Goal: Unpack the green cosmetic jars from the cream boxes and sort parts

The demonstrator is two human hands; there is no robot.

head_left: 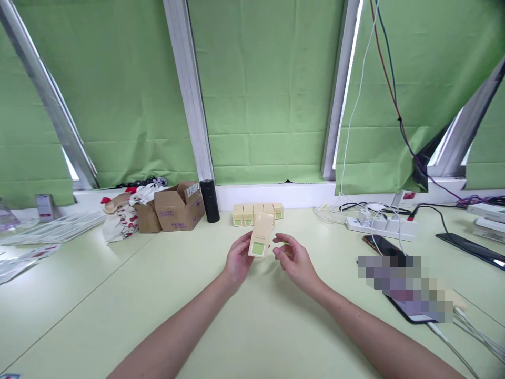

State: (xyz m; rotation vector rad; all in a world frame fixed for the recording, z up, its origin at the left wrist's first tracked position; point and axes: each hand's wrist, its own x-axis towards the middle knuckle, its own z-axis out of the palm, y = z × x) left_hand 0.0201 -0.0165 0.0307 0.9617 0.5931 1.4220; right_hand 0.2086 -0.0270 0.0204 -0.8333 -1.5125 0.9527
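My left hand [238,259] is closed around a slim tan cardboard box [261,231], held tilted above the table. The box has small print and a white-edged green square near its lower end. Just right of the box is my right hand [298,263], its fingers curled and its thumb apart from the box. A small yellow-green thing [286,244] shows among the right fingers; its kind cannot be made out. Behind the hands stands a row of several small tan boxes [238,215] with green squares, partly hidden by the held box.
At the back left are a black cylindrical bottle [209,201], an open carton [177,209], a printed cloth bag [120,221] and a white keyboard [55,227]. Rightward lie a power strip [381,228] with cables, a dark phone [382,249] and a blurred-out device [414,310].
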